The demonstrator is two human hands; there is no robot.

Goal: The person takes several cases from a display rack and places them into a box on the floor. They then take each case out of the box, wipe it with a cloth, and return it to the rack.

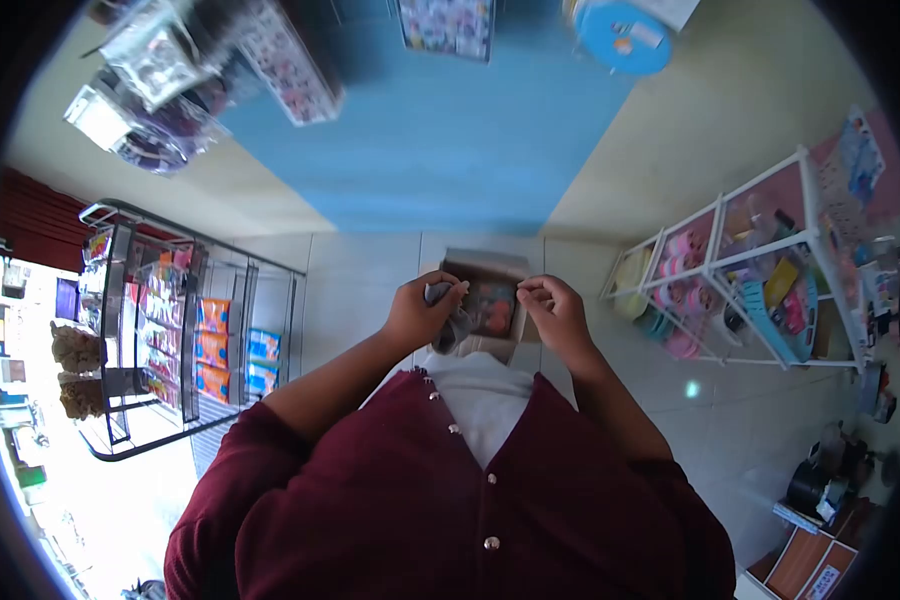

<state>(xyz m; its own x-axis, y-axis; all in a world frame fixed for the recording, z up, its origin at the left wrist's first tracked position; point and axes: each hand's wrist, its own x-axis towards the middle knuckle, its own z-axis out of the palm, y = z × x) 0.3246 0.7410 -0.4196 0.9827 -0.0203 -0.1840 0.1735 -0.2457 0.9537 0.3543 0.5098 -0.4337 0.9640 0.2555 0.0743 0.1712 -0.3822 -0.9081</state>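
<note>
Below my chest an open cardboard box (515, 265) sits on the tiled floor, with small reddish and grey items (497, 308) inside. My left hand (422, 312) is at the box's left side, its fingers closed on a grey, crumpled, bag-like thing (456, 330) that hangs down from them. Over the right edge of the box is my right hand (558, 312). Its thumb and fingertips are pinched together, and I cannot tell what is between them.
On the left stands a black wire rack (120, 340) hung with orange and blue packets (213, 345). A white shelf (715, 270) with pink and blue goods is on the right. Packaged goods (150, 110) hang on the wall ahead, beside a round blue item (625, 38).
</note>
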